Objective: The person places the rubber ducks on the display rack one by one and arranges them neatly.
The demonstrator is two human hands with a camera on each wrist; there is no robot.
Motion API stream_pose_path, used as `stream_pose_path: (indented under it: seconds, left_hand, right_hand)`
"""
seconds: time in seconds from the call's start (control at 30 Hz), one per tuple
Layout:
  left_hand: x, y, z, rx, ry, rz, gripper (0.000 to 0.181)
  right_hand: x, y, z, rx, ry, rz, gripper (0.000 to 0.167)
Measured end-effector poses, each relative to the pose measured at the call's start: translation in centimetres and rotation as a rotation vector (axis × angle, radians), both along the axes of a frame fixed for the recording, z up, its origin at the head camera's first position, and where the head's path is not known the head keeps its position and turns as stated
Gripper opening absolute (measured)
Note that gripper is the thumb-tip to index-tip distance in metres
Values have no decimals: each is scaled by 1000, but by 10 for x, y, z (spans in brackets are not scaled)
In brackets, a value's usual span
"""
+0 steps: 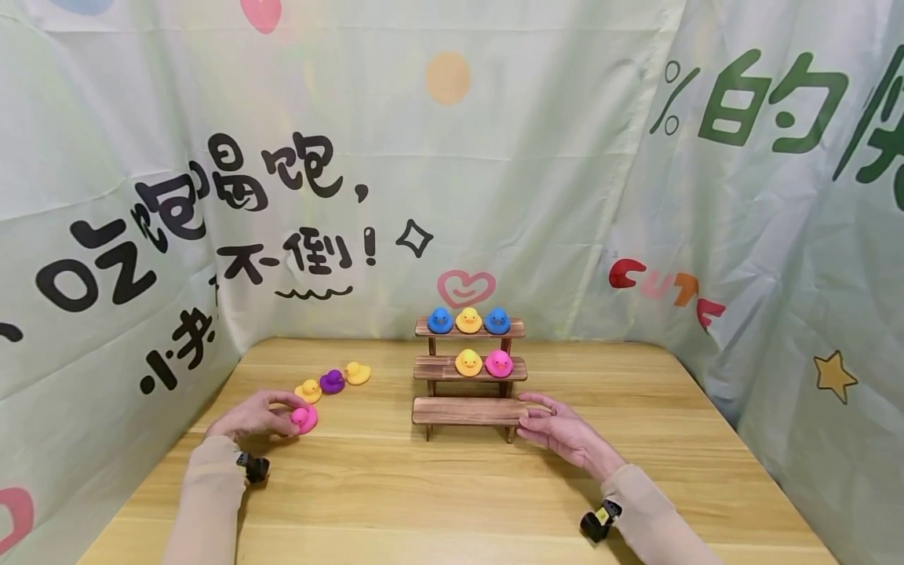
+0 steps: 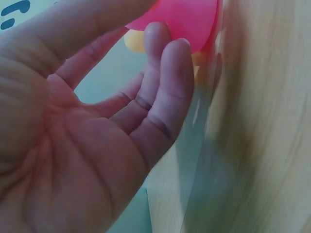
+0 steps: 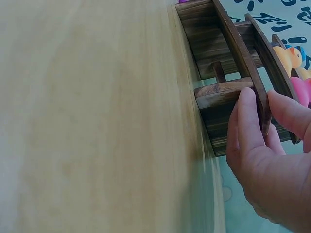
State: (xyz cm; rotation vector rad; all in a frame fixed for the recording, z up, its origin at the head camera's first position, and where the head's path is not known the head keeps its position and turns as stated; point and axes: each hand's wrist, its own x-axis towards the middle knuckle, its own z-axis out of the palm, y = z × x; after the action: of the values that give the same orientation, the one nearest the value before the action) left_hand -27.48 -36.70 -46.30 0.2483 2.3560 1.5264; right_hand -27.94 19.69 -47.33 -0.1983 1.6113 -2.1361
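Note:
At the left of the table, my left hand (image 1: 257,416) holds a pink rubber duck (image 1: 305,419) between thumb and fingers. In the left wrist view the pink duck (image 2: 187,22) is partly cut off by the top edge. My right hand (image 1: 565,434) grips the right end of the lowest step of a three-step wooden display stand (image 1: 466,410). In the right wrist view, the thumb is on one side of the board and the fingers on the other. Blue ducks (image 1: 440,320) flank a yellow duck (image 1: 468,320) on the top step.
On the middle step sit a yellow duck (image 1: 468,362) and a pink duck (image 1: 499,363), right of a bare stretch. Beyond my left hand, two yellow ducks (image 1: 358,373) and a purple duck (image 1: 332,382) lie on the wooden table (image 1: 395,502). Printed curtains (image 1: 537,173) hang around the table.

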Motion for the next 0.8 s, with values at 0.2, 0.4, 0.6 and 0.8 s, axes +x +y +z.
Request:
stream_pose_path:
  seconds: [0.2, 0.4, 0.6, 0.8]
  left_hand:
    - [-1, 2, 0, -6, -9, -39, 55]
    - [-3, 4, 0, -150, 96, -30, 50]
    - [-5, 6, 0, -205, 124, -10, 47]
    - [-3, 7, 0, -177, 105, -6, 46]
  right_hand:
    - [1, -1, 1, 3, 0, 5, 52]
    - [1, 0, 1, -7, 6, 15, 52]
    - [2, 0, 2, 1, -5, 1, 52]
    - [1, -1, 1, 4, -6, -4, 51]
